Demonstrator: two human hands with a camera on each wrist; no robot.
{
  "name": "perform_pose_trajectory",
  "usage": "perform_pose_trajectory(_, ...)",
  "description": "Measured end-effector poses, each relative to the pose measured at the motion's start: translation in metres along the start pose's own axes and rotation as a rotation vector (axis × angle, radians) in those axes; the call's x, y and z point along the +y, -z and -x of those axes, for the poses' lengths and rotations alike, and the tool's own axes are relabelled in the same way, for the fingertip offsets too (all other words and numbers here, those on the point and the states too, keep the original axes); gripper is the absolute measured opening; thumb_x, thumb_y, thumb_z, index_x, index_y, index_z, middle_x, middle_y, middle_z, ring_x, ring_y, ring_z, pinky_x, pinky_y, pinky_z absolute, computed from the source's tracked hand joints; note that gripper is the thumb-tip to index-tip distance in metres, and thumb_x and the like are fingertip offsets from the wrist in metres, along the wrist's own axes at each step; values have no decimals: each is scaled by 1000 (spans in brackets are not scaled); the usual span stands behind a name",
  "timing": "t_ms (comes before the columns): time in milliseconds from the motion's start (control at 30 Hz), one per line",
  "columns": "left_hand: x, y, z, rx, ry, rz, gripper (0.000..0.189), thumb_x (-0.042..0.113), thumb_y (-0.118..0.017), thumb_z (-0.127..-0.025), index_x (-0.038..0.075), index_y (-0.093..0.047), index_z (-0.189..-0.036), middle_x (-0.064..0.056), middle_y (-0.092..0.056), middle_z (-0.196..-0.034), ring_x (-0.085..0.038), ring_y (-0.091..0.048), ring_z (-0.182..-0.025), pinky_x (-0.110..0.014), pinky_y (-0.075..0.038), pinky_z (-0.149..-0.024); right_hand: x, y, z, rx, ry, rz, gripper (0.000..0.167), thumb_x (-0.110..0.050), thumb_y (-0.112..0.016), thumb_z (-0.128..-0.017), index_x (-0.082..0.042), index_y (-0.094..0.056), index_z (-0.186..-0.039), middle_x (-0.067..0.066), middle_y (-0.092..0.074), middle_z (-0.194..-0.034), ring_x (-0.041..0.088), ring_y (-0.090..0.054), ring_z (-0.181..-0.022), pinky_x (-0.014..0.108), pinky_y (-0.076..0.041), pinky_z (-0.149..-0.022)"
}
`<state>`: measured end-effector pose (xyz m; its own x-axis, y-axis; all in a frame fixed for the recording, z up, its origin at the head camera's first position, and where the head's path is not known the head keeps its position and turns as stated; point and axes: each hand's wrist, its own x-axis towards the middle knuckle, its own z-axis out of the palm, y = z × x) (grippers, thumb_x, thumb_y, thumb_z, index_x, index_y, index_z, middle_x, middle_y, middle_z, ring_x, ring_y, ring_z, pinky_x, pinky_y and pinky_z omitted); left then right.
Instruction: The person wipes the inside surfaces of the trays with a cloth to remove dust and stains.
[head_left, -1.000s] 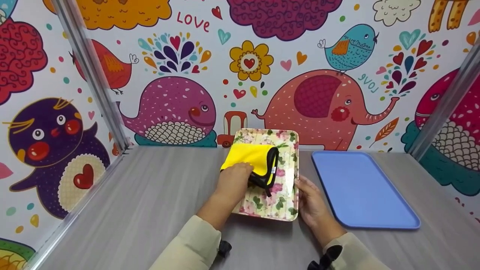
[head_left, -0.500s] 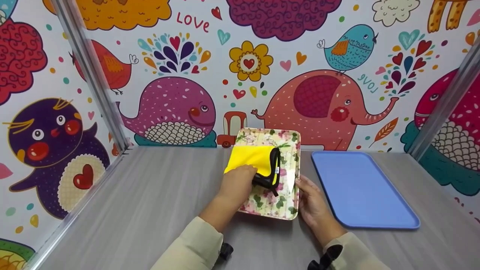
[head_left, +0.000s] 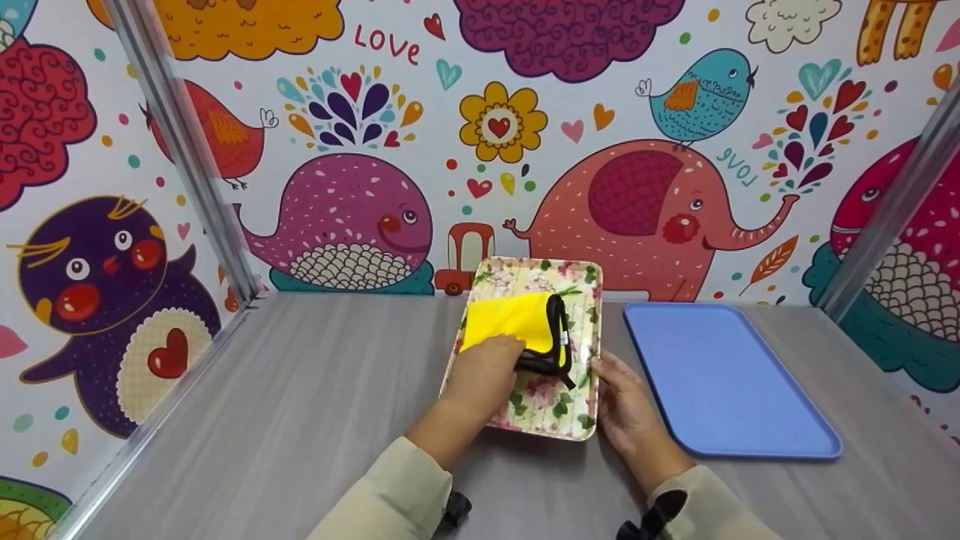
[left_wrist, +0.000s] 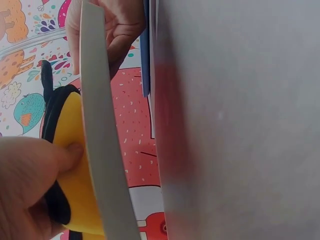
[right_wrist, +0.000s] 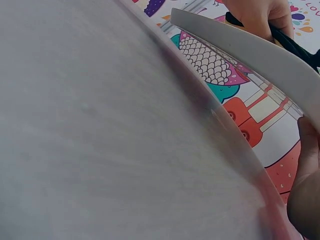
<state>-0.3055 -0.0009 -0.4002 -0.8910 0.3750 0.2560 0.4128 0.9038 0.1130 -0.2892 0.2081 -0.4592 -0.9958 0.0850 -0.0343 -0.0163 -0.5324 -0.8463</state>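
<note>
One cream, flower-printed rectangular tray (head_left: 555, 412) is held above the grey wood-grain worktop (head_left: 337, 390), its right edge gripped by the right hand (head_left: 628, 405), seemingly for steadiness against the folded yellow, black-edged fabric cloth (head_left: 514, 319) grasped on its face by the fingers of the left hand (head_left: 482, 379).

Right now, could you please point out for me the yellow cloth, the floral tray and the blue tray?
Yellow cloth (head_left: 510, 318): head view, on its yellow side.
Floral tray (head_left: 553, 411): head view, on the bare lower part of its patterned face.
Blue tray (head_left: 735, 381): head view, middle of its flat surface.
</note>
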Motion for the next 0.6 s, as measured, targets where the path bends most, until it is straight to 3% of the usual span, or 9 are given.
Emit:
perform_pose_trajectory(267,3,-2,0,23,-25,5,42,25,-78,-93,17,-72,-134,0,-76,-123,-18,-72,-112,-38,-59,-101,0,1,1,-8,2,3,25,-4,-49,-106,-17,-70,-111,-1,-77,-90,9,-72,-73,22,-60,-63)
perform_pose_trajectory(600,5,-3,0,44,-78,44,31,25,-76,-95,16,-76,-125,-1,-78,-113,-19,-73,-103,-36,-60,-98,0,0,0,-7,-1,18,29,-4,-47,-106,-18,-71,-110,-1,-78,-89,9,-73,-73,23,-61,-65)
